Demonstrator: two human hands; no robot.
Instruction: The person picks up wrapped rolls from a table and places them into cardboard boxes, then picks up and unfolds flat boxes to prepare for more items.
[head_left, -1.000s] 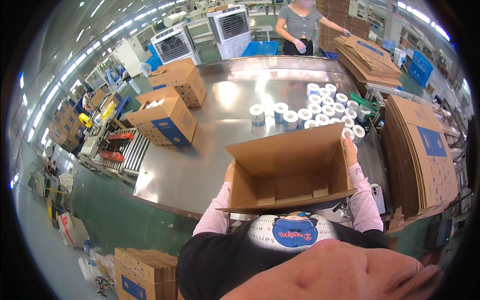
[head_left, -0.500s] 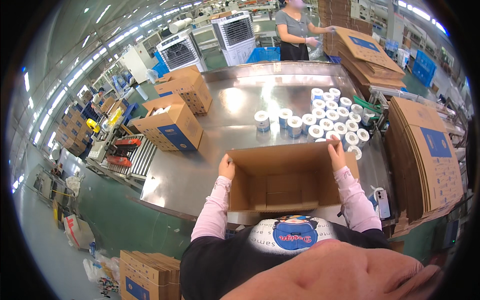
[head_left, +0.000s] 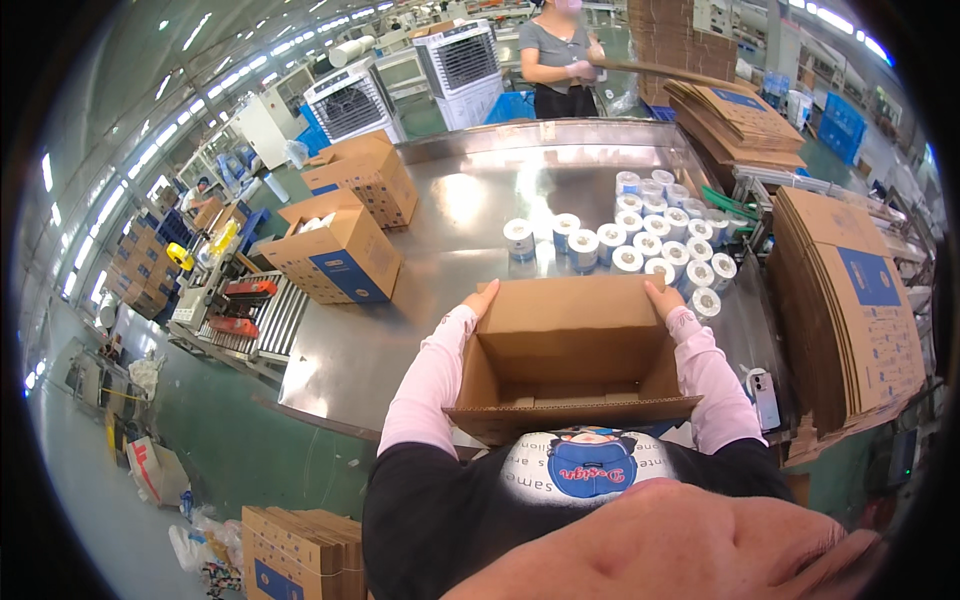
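The open box (head_left: 565,355) is plain brown corrugated cardboard, its mouth turned toward the person, with the inside walls and folded bottom flaps showing. It sits at the near edge of the steel table (head_left: 400,340), just in front of the person's chest. The left hand (head_left: 481,299) clasps the far left corner, fingers flat against the outer wall. The right hand (head_left: 663,298) clasps the far right corner the same way; both are pressed against the cardboard, not spread.

The table is smooth, shiny metal that reflects the ceiling lights. Just beyond the box stands a cluster of white rolls (head_left: 650,245), short cylinders with hollow cores; about nineteen can be counted, though those at the back overlap. Two more boxes stand at the left of the table: a near one (head_left: 340,255) open at the top, with a blue patch on its side, and a far one (head_left: 370,178). A stack of flat cartons (head_left: 850,300) lies to the right. A phone (head_left: 764,396) rests near the table's right edge.
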